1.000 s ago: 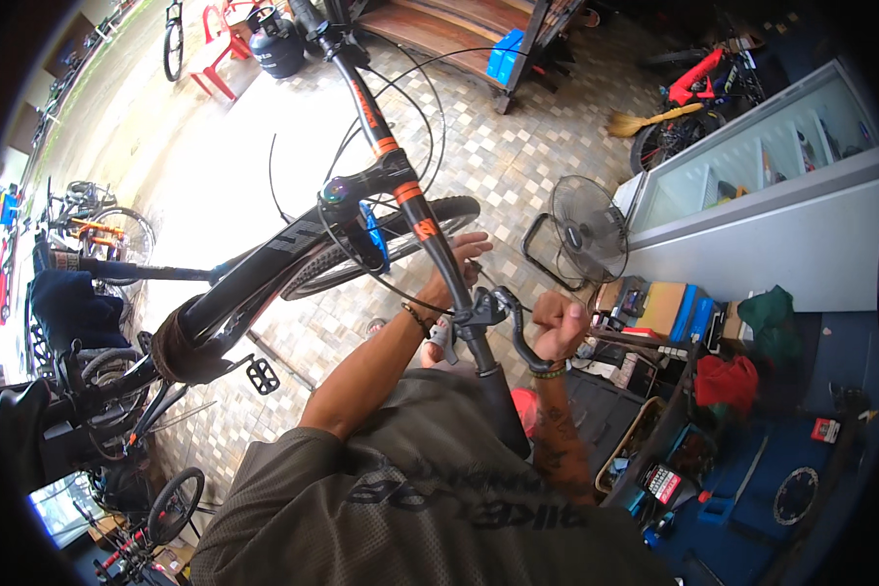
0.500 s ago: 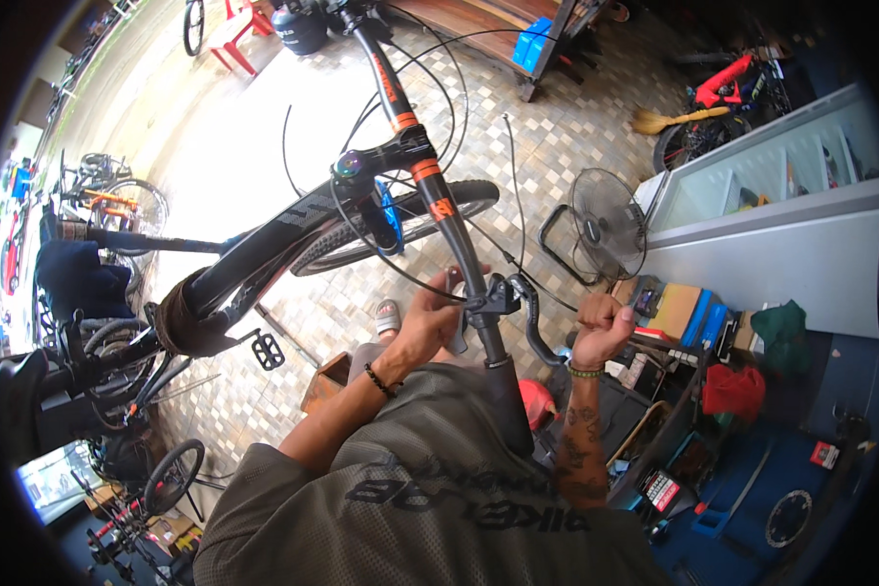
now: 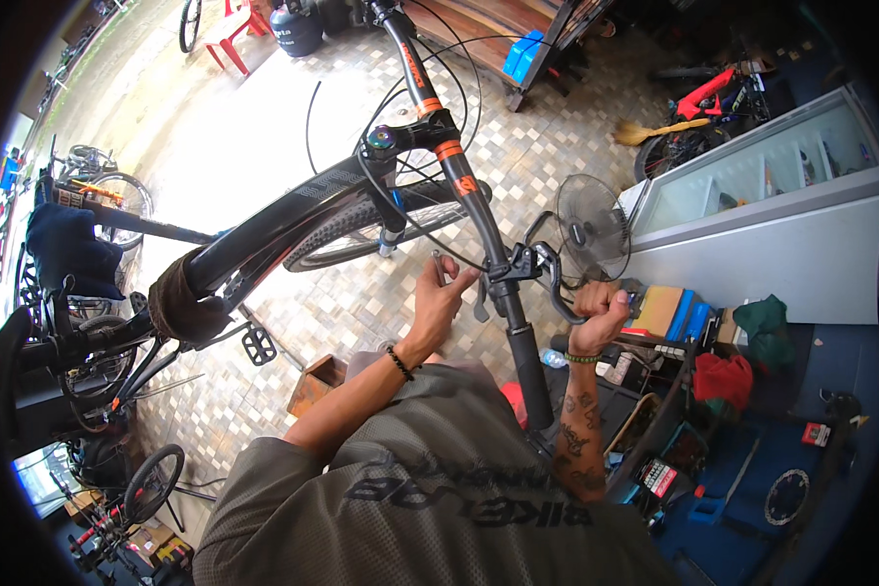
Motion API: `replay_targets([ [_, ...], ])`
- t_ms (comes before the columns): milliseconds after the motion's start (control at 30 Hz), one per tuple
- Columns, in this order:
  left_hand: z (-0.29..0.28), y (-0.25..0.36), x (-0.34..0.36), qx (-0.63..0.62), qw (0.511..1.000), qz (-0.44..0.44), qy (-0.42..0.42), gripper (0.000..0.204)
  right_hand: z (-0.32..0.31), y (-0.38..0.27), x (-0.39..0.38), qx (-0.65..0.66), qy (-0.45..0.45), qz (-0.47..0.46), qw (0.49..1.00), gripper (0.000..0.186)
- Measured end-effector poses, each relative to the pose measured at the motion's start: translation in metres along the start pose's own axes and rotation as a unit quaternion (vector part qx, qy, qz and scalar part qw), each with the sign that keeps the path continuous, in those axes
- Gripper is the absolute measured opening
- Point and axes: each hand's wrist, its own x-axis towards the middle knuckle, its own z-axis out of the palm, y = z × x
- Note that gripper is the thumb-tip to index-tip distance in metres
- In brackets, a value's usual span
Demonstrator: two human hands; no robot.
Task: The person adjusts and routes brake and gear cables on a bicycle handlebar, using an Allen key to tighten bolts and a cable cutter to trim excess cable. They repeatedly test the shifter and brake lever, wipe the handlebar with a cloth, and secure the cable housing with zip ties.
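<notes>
A black bicycle handlebar (image 3: 485, 223) with orange bands runs down the middle of the view to a black grip (image 3: 529, 376). Clamped above the grip is a brake lever (image 3: 555, 288), with a shifter and cables beside it. My left hand (image 3: 438, 303) is left of the clamp, its thumb and fingers pinching a short grey metal piece (image 3: 438, 258). Right of the bar, my right hand (image 3: 598, 317) is closed in a fist, thumb on top, at the lever's tip. What lies inside that fist is hidden.
The bike's black frame (image 3: 293, 210) extends left, a brown cloth (image 3: 186, 303) wrapped round it. A fan (image 3: 593, 227) stands on the tiled floor beyond the lever. Boxes (image 3: 659, 308), a red cloth (image 3: 721, 381) and tools are at the right, near a glass-topped case (image 3: 762, 181).
The handlebar and lever have shifted right in view, closer to my right fist. My left hand now sits apart from the clamp, with the metal piece showing above its fingers.
</notes>
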Motion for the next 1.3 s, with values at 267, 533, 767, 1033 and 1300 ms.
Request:
replay_targets([
  [267, 0.023, 0.005, 0.000, -0.058, 0.977, -0.005, -0.204, 0.045, -0.006, 0.038, -0.044, 0.041, 0.032, 0.099, 0.994, 0.060],
  [533, 0.019, -0.027, -0.024, -0.039, 0.963, -0.008, -0.266, 0.025, 0.009, 0.059, -0.064, -0.023, 0.173, 0.077, 0.982, 0.054],
  [767, 0.037, -0.056, -0.046, -0.095, 0.961, -0.024, -0.257, 0.030, 0.007, 0.054, -0.068, 0.050, 0.185, 0.031, 0.981, 0.050],
  [1033, 0.049, -0.044, -0.095, -0.198, 0.950, -0.074, -0.229, 0.024, 0.002, 0.036, -0.054, 0.036, 0.173, 0.051, 0.983, 0.054],
  [1300, 0.073, -0.048, -0.030, -0.202, 0.965, 0.044, -0.161, 0.024, -0.006, 0.040, -0.030, -0.021, 0.098, 0.099, 0.990, 0.059],
])
